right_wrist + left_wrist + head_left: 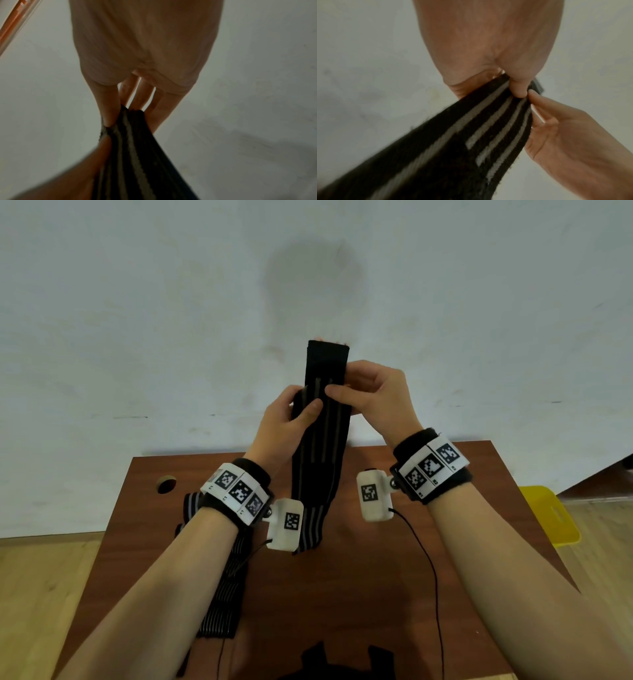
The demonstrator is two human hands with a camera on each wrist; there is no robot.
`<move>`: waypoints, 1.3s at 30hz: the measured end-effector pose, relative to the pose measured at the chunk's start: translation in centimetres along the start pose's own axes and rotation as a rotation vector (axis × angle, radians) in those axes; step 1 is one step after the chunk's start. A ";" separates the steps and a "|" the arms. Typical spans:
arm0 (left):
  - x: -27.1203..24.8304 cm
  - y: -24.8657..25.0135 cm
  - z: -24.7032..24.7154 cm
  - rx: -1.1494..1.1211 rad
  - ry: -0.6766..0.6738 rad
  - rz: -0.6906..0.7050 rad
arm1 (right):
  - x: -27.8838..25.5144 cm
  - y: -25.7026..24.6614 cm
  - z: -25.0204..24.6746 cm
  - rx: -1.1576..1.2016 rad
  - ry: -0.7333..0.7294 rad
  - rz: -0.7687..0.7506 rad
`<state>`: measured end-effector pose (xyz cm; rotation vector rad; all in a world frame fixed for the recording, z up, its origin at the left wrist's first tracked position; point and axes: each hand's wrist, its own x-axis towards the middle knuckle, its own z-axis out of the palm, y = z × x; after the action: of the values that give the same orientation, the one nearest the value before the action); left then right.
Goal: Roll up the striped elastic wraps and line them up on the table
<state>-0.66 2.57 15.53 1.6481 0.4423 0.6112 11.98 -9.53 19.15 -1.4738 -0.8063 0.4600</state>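
Note:
A black elastic wrap with grey stripes point(322, 440) hangs upright in the air above the table, its plain black end at the top and its tail trailing down onto the tabletop. My left hand point(294, 416) pinches its left edge with the thumb in front point(518, 86). My right hand point(370, 392) pinches its right edge, thumb on the front and fingers behind point(109, 116). The same wrap point(471, 135) point(137, 148) fills both wrist views. A second striped wrap point(222, 594) lies unrolled on the table's left side, partly under my left forearm.
The brown wooden table point(411, 559) has a round cable hole point(166, 484) at its far left. A white wall stands right behind it. A yellow object point(548, 515) sits on the floor to the right. Thin black cables hang from both wrist cameras.

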 end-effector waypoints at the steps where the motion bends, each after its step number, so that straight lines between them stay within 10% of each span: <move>1: 0.1 0.1 0.1 0.041 0.000 0.027 | -0.1 0.2 0.0 0.003 -0.004 0.014; 18: -0.7 1.0 0.6 -0.118 0.012 -0.072 | -0.9 2.5 0.3 -0.085 -0.014 -0.188; 39: -1.0 0.0 1.0 -0.209 0.066 -0.126 | -1.7 3.4 -0.8 -0.162 -0.101 0.009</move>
<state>-0.88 1.18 15.28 1.3937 0.5087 0.5980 12.08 -10.98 15.60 -1.6142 -0.9348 0.4879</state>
